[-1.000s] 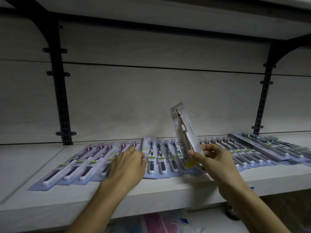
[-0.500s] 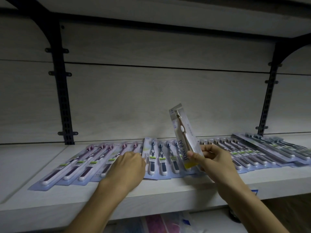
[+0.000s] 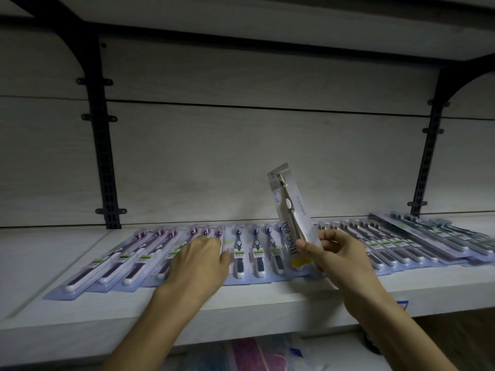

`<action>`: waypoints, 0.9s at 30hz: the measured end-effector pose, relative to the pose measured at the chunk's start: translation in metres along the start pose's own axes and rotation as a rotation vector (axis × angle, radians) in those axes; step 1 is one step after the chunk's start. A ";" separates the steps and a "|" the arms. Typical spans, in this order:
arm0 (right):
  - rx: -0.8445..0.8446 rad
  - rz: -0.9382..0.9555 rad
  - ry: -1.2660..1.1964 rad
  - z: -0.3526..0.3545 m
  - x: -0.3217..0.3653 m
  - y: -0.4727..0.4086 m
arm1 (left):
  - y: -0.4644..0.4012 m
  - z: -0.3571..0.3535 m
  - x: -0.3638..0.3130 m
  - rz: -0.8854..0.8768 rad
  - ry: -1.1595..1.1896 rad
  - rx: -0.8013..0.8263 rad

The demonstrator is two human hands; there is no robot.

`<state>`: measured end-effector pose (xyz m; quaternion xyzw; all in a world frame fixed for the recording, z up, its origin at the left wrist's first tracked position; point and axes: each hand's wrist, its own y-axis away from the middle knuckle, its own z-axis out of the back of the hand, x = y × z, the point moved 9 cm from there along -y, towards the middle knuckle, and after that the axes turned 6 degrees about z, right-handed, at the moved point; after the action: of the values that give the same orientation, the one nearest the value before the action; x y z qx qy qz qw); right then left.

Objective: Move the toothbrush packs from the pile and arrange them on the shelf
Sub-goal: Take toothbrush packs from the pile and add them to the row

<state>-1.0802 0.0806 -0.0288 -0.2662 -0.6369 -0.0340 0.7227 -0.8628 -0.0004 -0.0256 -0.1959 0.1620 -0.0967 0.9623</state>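
A pale wood-grain back wall (image 3: 241, 156) carries two black slotted uprights (image 3: 105, 156), and another board (image 3: 267, 20) overhangs the scene from above. Below it runs the long white shelf (image 3: 241, 298), whose surface is covered by a row of toothbrush packs lying flat and overlapping: purple-handled packs (image 3: 128, 263) at the left, dark blue packs (image 3: 257, 253) in the middle, and dark packs (image 3: 396, 245) fanned toward the right end. Under the shelf, blurred pink and blue items (image 3: 249, 349) show dimly. The left hand (image 3: 198, 263) lies palm down on the packs where purple meets blue, fingers loosely bent, gripping nothing visible. The right hand (image 3: 340, 258) pinches the lower end of a single toothbrush pack (image 3: 290, 218), held nearly upright above the blue packs, thumb on its front.
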 end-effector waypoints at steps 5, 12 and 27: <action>0.022 0.009 -0.002 0.001 0.004 0.004 | 0.009 0.017 -0.007 -0.016 0.012 -0.078; 0.038 0.051 -0.035 -0.001 0.005 0.019 | 0.039 0.031 -0.005 -0.009 0.018 -0.150; 0.073 0.020 -0.112 -0.032 0.017 0.086 | 0.116 0.078 0.042 0.041 0.055 -0.227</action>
<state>-1.0151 0.1450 -0.0439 -0.2474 -0.6746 0.0116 0.6954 -0.7827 0.1213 -0.0166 -0.2973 0.2023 -0.0632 0.9309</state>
